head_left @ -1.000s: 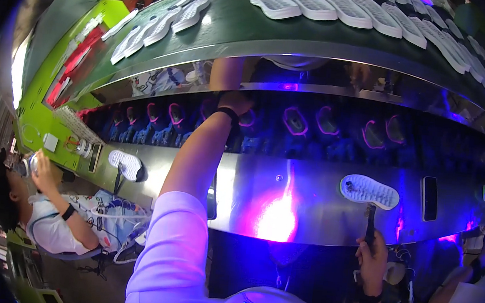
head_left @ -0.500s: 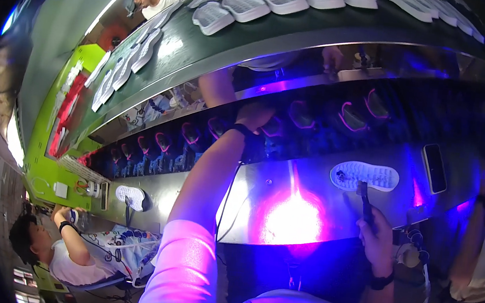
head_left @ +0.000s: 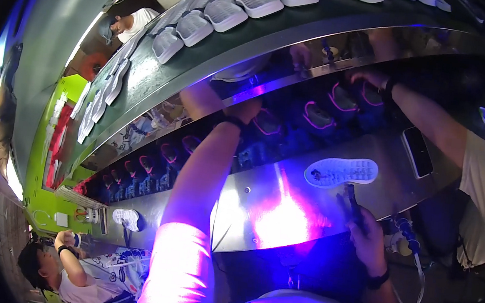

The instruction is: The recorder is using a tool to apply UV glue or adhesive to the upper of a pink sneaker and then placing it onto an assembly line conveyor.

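My right hand is closed around the dark handle of a brush. The brush head is just below a white shoe sole, which lies flat on the metal bench with its ridged side up. My left arm stretches forward over the bench. My left hand is in the dark channel among a row of dark shoe uppers with pink-glowing edges, beside one upper. Its fingers are lost in shadow, so their grip is hidden.
A phone lies on the bench at right. A co-worker's arm reaches into the channel there. Another person sits at left, near a second sole. Several pale soles line the green upper shelf.
The view has shifted. The right-hand co-worker's arm now reaches into the channel. My right hand still holds the brush, now dipped a little away from the sole. My left hand remains at the uppers.
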`<state>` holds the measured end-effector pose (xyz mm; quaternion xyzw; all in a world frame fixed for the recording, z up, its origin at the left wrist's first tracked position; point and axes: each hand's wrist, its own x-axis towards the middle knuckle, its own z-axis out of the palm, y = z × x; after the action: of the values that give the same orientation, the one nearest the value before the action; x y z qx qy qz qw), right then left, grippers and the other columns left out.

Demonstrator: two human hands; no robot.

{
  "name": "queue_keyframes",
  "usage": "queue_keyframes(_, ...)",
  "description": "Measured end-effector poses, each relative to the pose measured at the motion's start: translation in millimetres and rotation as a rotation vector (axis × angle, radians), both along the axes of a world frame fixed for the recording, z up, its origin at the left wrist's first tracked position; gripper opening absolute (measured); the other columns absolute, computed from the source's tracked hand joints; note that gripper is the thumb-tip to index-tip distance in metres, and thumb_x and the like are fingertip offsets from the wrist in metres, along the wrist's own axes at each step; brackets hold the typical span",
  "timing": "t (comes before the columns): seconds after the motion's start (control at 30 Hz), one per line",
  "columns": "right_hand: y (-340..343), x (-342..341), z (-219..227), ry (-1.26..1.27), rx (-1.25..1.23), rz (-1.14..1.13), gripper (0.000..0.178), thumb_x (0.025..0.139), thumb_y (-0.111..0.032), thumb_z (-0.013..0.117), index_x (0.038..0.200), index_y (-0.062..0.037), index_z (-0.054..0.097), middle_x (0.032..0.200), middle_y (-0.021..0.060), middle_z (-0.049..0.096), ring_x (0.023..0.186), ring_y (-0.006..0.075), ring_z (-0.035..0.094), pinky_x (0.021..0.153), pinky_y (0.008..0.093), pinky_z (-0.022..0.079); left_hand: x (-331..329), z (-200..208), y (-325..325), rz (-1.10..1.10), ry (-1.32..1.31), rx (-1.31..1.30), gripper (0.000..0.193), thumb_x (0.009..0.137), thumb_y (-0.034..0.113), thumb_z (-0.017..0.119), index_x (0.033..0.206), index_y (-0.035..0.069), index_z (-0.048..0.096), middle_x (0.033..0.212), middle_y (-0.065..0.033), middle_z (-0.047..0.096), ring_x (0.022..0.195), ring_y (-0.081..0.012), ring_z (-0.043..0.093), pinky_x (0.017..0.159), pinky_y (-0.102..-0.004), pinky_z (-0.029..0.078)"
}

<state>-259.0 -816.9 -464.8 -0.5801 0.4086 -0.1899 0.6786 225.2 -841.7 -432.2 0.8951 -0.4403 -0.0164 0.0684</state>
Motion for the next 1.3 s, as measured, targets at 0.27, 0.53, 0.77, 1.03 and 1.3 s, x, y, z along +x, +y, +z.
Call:
queue_keyframes(0.27,7,-14,21,-0.006,-0.079,-0.008,0.04,0.095,-0.003,0.066,0.134,-0.0006,0.058,0.083,-0.0003,0.062,0.066,0.0051,0.056,0.059,0.0234,0.047,-3,-44,14,0.069,0.323,0.352,0.043,0.089,0.038,0.053,0.118,0.011,0.07,0.099,-0.0161,0.076,0.094,-0.0339,0.073,0.085,-0.0483,0.056)
queue_keyframes(0.53,14,-11,25,-0.006,-0.063,0.068,0.045,0.097,-0.003,0.063,0.141,-0.0005,0.054,0.086,0.0014,0.064,0.068,0.0056,0.057,0.061,0.0225,0.047,-183,39,196,-0.499,0.055,0.435,0.077,0.077,0.044,0.077,0.137,0.003,0.053,0.095,-0.0204,0.069,0.089,-0.034,0.071,0.077,-0.0458,0.056)
queue_keyframes(0.77,21,2,62,-0.092,-0.262,0.143,0.045,0.097,-0.001,0.062,0.141,0.0016,0.055,0.106,0.008,0.069,0.087,0.0104,0.064,0.084,0.0259,0.051,-273,1,241,-0.851,-0.497,0.157,0.046,0.083,0.021,0.064,0.122,-0.002,0.061,0.09,-0.011,0.063,0.084,-0.0286,0.067,0.077,-0.0424,0.054)
queue_keyframes(1.03,36,4,60,-0.016,-0.348,0.323,0.043,0.093,-0.001,0.066,0.135,-0.0013,0.062,0.108,0.0107,0.073,0.09,0.0132,0.068,0.088,0.0292,0.053,-248,52,275,-0.399,0.055,-0.408,0.076,0.069,0.028,0.084,0.133,-0.001,0.056,0.114,-0.0164,0.065,0.102,-0.0348,0.065,0.086,-0.0448,0.055)
queue_keyframes(1.3,54,54,36,0.041,-0.496,0.709,0.039,0.094,-0.01,0.068,0.133,-0.0037,0.064,0.117,0.0177,0.072,0.107,0.0256,0.071,0.096,0.0353,0.052,-325,26,333,-0.25,0.105,-0.448,0.07,0.08,0.036,0.08,0.132,-0.003,0.055,0.132,-0.0242,0.059,0.126,-0.04,0.058,0.112,-0.0598,0.038)
